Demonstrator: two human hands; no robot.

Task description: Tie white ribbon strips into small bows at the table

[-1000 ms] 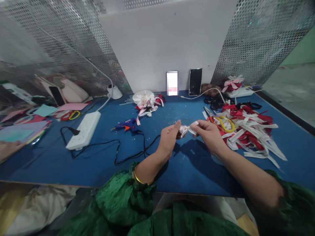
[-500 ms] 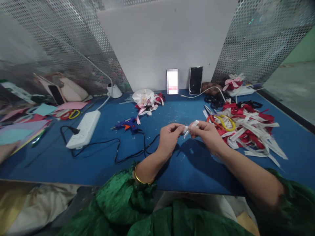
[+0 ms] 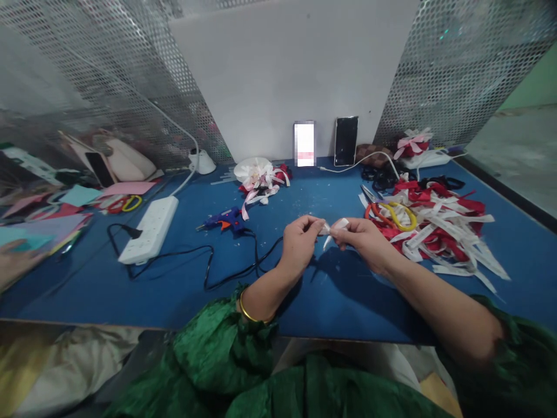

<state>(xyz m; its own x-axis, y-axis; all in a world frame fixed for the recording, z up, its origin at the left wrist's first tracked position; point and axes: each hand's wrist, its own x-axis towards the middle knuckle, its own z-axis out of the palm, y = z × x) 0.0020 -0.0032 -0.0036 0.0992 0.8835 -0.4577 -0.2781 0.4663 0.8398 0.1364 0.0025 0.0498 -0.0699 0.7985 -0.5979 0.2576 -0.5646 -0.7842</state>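
Over the middle of the blue table [image 3: 183,290], my left hand [image 3: 299,244] and my right hand [image 3: 363,239] meet, both pinched on a short white ribbon piece [image 3: 333,228] held between their fingertips just above the surface. A heap of red and white ribbon strips [image 3: 439,232] lies just right of my right hand, with yellow-and-orange-handled scissors [image 3: 391,215] on its near left edge. A blue glue gun [image 3: 224,220] lies left of my left hand, its black cord [image 3: 226,267] looping toward me.
A white power strip [image 3: 150,229] and lamp base [image 3: 202,165] sit at left. Finished ribbon flowers [image 3: 261,177] lie at the back centre, two phones [image 3: 324,142] lean on the wall. Coloured paper sheets [image 3: 39,226] and another person's hand [image 3: 13,264] are at far left.
The folded ribbon has been drawn tighter between my fingertips, and both hands have shifted slightly up and away from me. The other person's hand at far left has moved over the paper.
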